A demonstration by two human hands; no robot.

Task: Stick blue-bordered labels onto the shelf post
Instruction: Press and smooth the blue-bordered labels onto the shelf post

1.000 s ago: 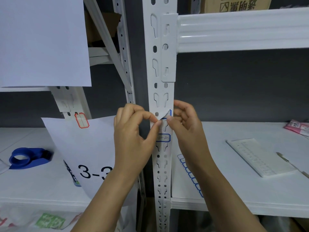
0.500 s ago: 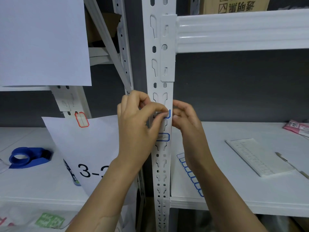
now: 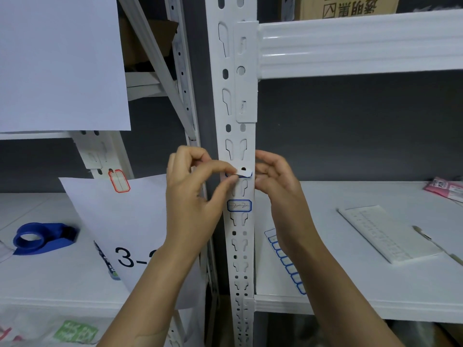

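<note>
A white perforated shelf post (image 3: 238, 136) runs down the middle of the view. One blue-bordered label (image 3: 239, 205) with scribbled writing is stuck flat on it. Just above, a second blue-bordered label (image 3: 242, 173) lies against the post with part of it curled up. My left hand (image 3: 193, 194) pinches that label's left end between thumb and forefinger. My right hand (image 3: 275, 179) hovers at the post's right edge, fingers curled, just off the label. A sheet of blue-bordered labels (image 3: 285, 261) lies on the shelf behind my right forearm.
A blue tape dispenser (image 3: 42, 237) sits on the left shelf. A paper sheet marked "3-" (image 3: 120, 221) hangs by a red-bordered label (image 3: 119, 181). A white ridged tray (image 3: 385, 234), a pen (image 3: 436, 244) and a pink packet (image 3: 446, 187) lie on the right shelf (image 3: 350, 291). A cardboard box (image 3: 350, 6) stands above.
The upper label has gone from being held between both hands to lying across the post. My right hand has come off it and drawn slightly right; my left hand still pinches its left end.
</note>
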